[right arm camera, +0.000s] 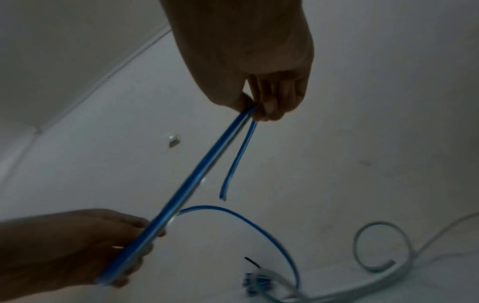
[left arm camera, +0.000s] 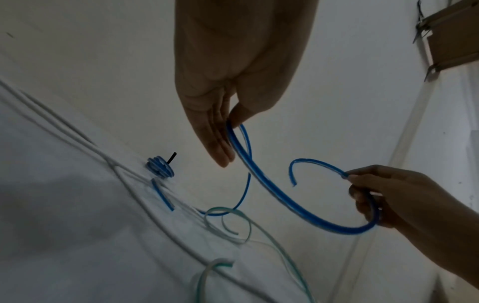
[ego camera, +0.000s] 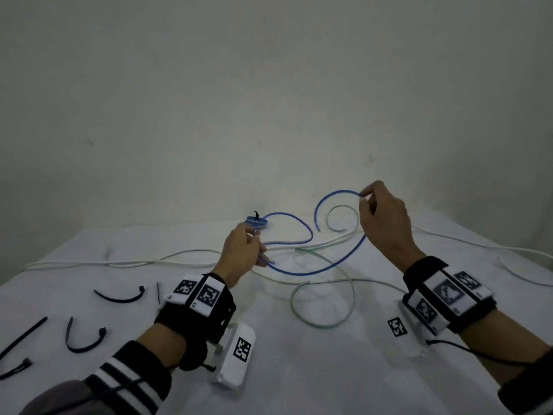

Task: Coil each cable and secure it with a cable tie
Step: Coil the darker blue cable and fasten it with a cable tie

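Both hands hold a loose blue cable (ego camera: 314, 273) above the white-covered table. My left hand (ego camera: 256, 235) pinches it between thumb and fingers (left arm camera: 220, 147), and a strand curls from there down to the cloth. My right hand (ego camera: 363, 195) is raised higher and pinches the cable (right arm camera: 195, 174) near its free end, which curves down in a hook. Between the hands the cable (left arm camera: 337, 229) hangs in a wide arc. A small blue coil (ego camera: 256, 222) with a black tie sticking up lies at the table's far edge, just beyond my left hand.
A pale green cable (ego camera: 352, 290) loops on the cloth below the blue arc. Long white cables (ego camera: 119, 262) run across the far side of the table. Several black cable ties (ego camera: 119, 299) lie at the near left. A wall stands right behind the table.
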